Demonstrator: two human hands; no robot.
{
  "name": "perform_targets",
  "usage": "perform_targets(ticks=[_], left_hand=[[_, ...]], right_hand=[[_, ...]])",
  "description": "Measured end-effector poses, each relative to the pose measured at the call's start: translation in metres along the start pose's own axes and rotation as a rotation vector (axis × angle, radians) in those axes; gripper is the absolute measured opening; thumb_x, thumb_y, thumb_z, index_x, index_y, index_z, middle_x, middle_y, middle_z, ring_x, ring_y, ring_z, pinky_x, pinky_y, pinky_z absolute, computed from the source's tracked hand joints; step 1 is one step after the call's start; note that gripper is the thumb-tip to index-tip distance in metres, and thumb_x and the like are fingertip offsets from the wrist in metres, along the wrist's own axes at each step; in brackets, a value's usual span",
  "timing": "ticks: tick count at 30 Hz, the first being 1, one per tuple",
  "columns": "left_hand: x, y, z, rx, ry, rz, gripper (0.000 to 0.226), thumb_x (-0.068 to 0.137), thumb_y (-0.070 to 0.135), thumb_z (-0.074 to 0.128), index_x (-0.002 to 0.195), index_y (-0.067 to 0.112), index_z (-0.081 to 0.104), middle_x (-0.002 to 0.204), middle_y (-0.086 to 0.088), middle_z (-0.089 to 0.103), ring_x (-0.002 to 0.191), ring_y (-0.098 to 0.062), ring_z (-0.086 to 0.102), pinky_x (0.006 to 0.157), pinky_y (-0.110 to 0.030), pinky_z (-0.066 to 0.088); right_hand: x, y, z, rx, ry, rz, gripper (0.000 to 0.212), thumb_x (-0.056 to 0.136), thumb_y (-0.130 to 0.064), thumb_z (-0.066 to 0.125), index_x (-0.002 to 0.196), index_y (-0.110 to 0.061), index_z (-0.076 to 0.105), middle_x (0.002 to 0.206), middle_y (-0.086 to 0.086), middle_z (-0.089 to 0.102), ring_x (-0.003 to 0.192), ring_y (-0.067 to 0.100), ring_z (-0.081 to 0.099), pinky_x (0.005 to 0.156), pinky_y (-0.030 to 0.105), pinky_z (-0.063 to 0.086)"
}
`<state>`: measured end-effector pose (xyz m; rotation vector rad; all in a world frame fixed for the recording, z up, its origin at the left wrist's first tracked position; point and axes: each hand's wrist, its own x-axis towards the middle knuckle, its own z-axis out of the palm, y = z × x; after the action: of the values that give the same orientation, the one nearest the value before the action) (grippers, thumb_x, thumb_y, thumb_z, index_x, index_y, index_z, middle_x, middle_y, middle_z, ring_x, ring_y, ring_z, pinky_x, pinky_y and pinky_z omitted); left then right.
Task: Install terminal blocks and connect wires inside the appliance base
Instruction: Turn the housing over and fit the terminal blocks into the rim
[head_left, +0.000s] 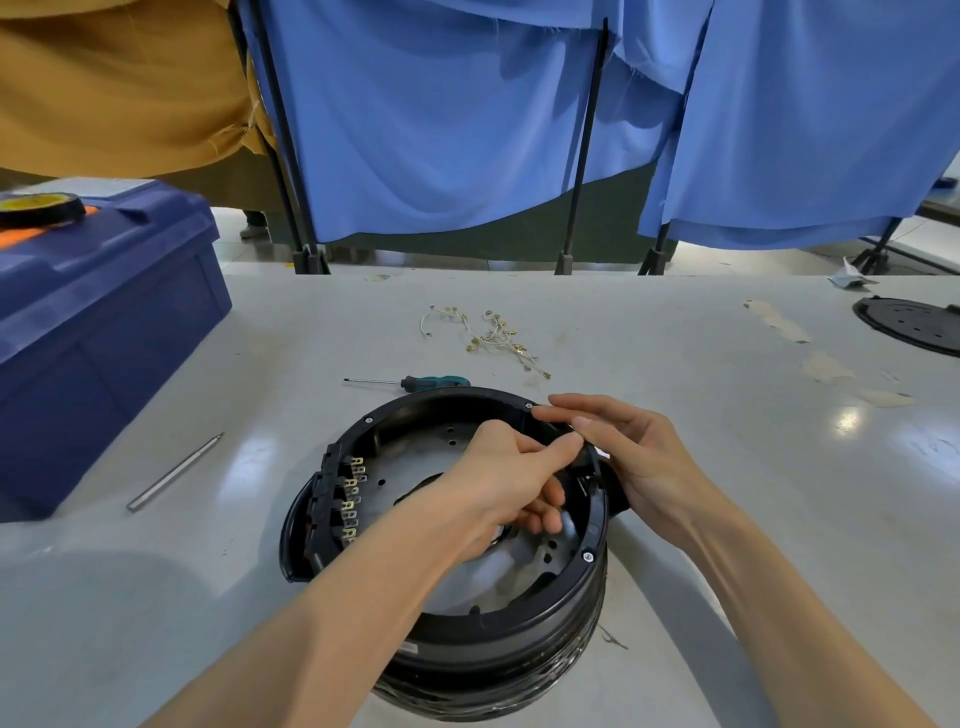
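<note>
Grey bench (675, 467), centre frame: appliance base (457, 397), left hand (498, 473) pinching black part (592, 462) at frame-right rim, likely seating it; right hand (634, 457) bracing alongside, grip unclear.

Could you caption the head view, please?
The left hand and right hand handle a black part on the appliance base rim.

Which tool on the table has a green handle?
The screwdriver behind the base; the plain metal rod at the left has no handle.
</note>
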<state>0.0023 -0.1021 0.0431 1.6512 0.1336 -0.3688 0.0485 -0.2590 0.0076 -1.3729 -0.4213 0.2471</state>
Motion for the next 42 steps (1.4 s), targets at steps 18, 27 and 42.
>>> perform_targets(ticks=[18, 27, 42], left_hand=[[0.004, 0.001, 0.0, -0.07, -0.059, -0.001, 0.027, 0.091, 0.027, 0.066, 0.073, 0.008, 0.061, 0.058, -0.003, 0.054, 0.042, -0.008, 0.045, 0.041, -0.018, 0.038], [0.003, 0.001, 0.0, -0.119, -0.087, -0.029, 0.021, 0.093, 0.024, 0.064, 0.083, 0.006, 0.061, 0.057, -0.001, 0.053, 0.043, -0.008, 0.045, 0.042, -0.017, 0.037], [0.005, 0.0, -0.004, -0.161, -0.11, -0.044, 0.022, 0.093, 0.019, 0.063, 0.096, -0.002, 0.063, 0.059, -0.003, 0.055, 0.046, -0.01, 0.047, 0.045, -0.019, 0.039]], right_hand=[[-0.006, -0.004, -0.012, 0.064, -0.197, 0.091, 0.043, 0.086, -0.017, 0.062, 0.127, -0.003, 0.061, 0.139, 0.006, 0.058, 0.13, 0.026, 0.052, 0.1, 0.039, 0.05], [-0.008, -0.002, -0.008, 0.086, -0.155, 0.093, 0.036, 0.079, -0.022, 0.067, 0.112, -0.008, 0.072, 0.14, -0.004, 0.057, 0.131, 0.019, 0.051, 0.099, 0.036, 0.051], [-0.015, -0.013, -0.017, -0.296, -0.088, 0.173, 0.044, 0.088, -0.043, 0.062, 0.102, -0.004, 0.075, 0.115, -0.001, 0.071, 0.109, 0.015, 0.066, 0.095, 0.03, 0.051]])
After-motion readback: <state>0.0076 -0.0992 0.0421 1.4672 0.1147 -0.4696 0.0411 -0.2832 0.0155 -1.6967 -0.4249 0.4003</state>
